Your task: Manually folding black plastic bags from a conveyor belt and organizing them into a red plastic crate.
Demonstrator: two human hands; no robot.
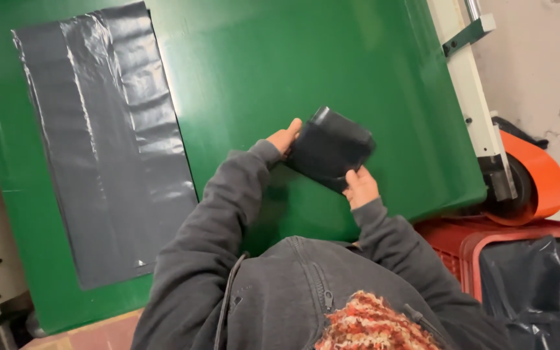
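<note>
Both hands, left hand [285,137] and right hand [360,186], grip the folded black plastic bag [329,149] above the green desk [293,58] near its right edge; judging by this, pinching opposite corners firmly should keep the folds aligned

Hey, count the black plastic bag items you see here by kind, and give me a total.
Folded black bag bundle, held by left hand and right hand: 1
Flat black bag on green table: 1
Black bag in red crate: 1
Total: 3
</note>
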